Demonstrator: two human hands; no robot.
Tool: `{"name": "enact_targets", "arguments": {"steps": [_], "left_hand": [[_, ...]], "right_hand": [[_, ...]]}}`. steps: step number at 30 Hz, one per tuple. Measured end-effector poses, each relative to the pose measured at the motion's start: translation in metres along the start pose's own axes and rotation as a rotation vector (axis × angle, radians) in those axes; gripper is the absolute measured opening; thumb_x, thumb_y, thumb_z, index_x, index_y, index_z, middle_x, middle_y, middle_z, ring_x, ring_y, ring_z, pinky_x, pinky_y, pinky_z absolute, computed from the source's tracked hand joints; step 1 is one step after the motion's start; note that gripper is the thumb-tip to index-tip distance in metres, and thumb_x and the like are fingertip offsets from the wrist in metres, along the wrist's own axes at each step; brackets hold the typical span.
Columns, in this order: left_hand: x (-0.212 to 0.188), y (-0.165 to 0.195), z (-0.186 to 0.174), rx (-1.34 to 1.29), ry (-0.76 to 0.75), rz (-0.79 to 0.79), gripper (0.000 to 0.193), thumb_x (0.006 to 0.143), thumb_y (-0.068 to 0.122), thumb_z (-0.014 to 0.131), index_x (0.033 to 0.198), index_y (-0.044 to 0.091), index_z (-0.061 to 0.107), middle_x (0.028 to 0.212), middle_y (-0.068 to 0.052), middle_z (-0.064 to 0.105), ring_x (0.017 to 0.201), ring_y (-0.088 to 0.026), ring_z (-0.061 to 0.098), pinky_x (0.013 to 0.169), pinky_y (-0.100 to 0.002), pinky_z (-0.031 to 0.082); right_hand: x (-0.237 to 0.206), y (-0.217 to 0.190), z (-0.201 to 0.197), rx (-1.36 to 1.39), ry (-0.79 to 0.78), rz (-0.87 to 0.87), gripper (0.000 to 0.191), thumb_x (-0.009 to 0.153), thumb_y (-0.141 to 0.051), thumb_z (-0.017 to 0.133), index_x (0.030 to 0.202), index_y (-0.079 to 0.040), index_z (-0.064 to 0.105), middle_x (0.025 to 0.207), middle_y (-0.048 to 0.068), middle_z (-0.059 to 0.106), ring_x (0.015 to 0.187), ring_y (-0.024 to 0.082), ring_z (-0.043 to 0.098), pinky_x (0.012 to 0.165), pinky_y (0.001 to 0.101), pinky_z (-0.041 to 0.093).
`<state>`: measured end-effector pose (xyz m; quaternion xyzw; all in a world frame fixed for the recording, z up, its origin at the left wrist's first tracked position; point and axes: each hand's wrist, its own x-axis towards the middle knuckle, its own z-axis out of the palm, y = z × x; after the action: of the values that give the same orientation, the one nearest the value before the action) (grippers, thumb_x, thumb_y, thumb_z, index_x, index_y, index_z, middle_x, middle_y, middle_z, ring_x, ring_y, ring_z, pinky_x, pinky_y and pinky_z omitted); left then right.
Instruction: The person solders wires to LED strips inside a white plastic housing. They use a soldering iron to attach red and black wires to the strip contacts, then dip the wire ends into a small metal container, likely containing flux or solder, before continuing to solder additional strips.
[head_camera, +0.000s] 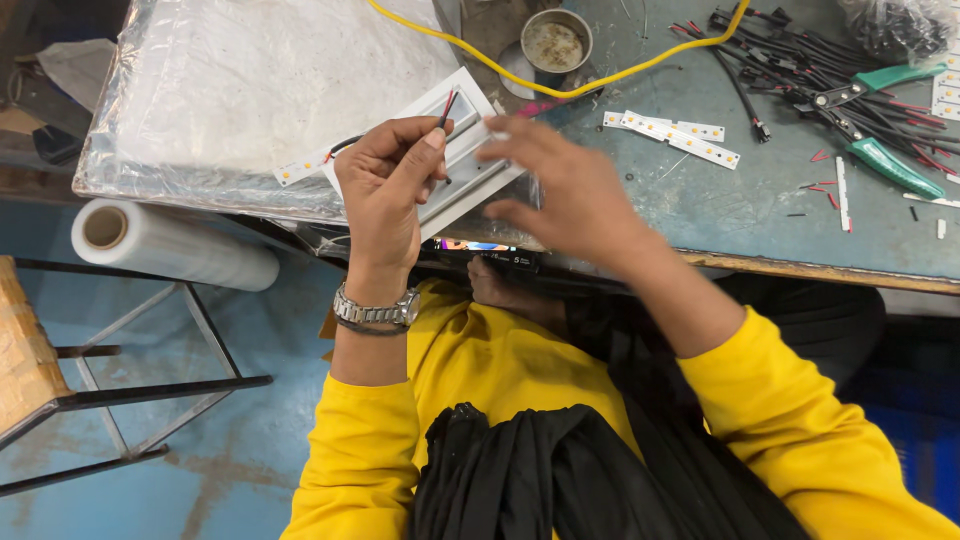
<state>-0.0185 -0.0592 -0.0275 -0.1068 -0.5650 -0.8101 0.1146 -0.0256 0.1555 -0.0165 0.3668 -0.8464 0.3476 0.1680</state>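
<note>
A thin red-and-black wire pair is pinched between the fingers of the left hand above a white rectangular light housing; the housing lies at the near edge of the grey workbench; the right hand, blurred, is laid on the housing's right end, its grip indistinct; LED strips and green-handled pliers lie to the right.

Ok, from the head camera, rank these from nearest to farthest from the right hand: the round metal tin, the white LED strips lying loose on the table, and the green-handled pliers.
From the right hand:
1. Round metal tin, up behind the hand at the table's far edge.
2. White LED strips, to its right; close to the tin's distance, so these two are hard to separate.
3. Green-handled pliers, far right.
</note>
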Motion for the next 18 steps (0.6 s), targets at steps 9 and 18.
{"name": "enact_targets", "arguments": {"steps": [9,18], "left_hand": [[0.003,-0.004,-0.010,0.050,-0.157,-0.015,0.009,0.095,0.003,0.073,0.097,-0.005,0.074,0.087,-0.003,0.072,0.070,-0.004,0.054,0.065,-0.021,0.042],[-0.002,0.000,-0.015,-0.019,-0.321,-0.051,0.006,0.095,0.003,0.073,0.096,-0.003,0.072,0.087,-0.002,0.073,0.077,-0.005,0.063,0.072,-0.021,0.049]], "right_hand": [[0.020,0.103,-0.047,0.263,0.307,0.167,0.028,0.101,0.005,0.069,0.128,-0.001,0.065,0.124,0.011,0.073,0.118,0.019,0.073,0.102,0.0297,0.059],[0.046,0.141,-0.033,-0.149,0.054,0.106,0.071,0.081,-0.024,0.095,0.133,0.002,0.055,0.128,0.021,0.066,0.113,0.038,0.065,0.084,0.0451,0.053]]}}
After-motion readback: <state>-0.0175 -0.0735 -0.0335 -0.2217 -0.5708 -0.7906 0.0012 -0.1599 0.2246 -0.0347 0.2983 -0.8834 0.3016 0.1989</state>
